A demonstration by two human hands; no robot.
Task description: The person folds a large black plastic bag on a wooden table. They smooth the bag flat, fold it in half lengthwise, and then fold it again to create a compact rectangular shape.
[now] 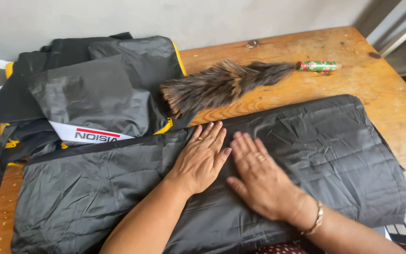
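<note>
Your right hand point(259, 181) and left hand point(202, 157) lie flat, palms down and fingers spread, side by side and almost touching on the crinkled black fabric point(325, 155), gripping nothing. That fabric is spread wide across the near part of the wooden table point(377, 80), from its left end almost to its right. Beyond your hands a feather duster point(222, 84) lies on the bare wood, and a heap of black and yellow-trimmed cloth point(90, 89) sits at the far left.
</note>
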